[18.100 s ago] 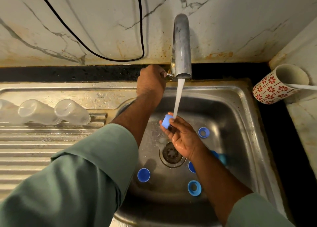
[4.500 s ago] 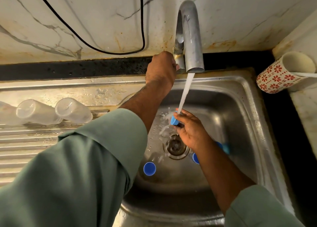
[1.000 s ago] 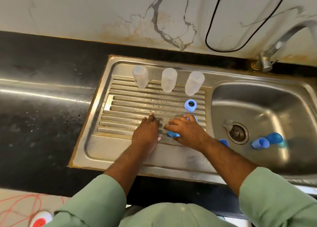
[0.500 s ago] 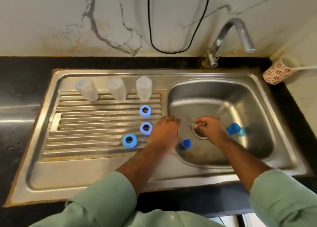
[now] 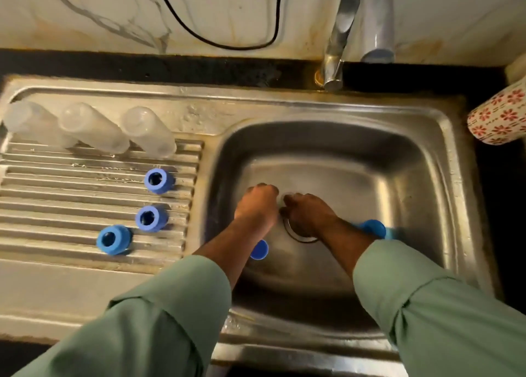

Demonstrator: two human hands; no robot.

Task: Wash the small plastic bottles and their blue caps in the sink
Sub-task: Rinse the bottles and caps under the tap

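Three clear plastic bottles (image 5: 94, 129) stand upside down in a row at the back of the drainboard. Three blue caps lie on its ribs: one (image 5: 158, 180) nearest the basin, one (image 5: 150, 218) below it, one (image 5: 113, 239) lower left. Inside the basin a blue cap (image 5: 259, 250) peeks out beside my left forearm, and another (image 5: 373, 228) shows behind my right forearm. My left hand (image 5: 257, 203) and my right hand (image 5: 307, 214) are close together over the drain (image 5: 301, 235), knuckles up and fingers curled under. What the fingers touch is hidden and blurred.
The tap (image 5: 361, 20) arches over the back of the steel sink (image 5: 444, 194), and no water runs from it. A red-flowered mug (image 5: 501, 114) lies on the black counter at the right. A black cable (image 5: 227, 46) hangs on the marble wall.
My left hand has moved off the basin's left edge and into the basin beside my right hand. The view has closed in on the sink. The caps on the drainboard have not moved.
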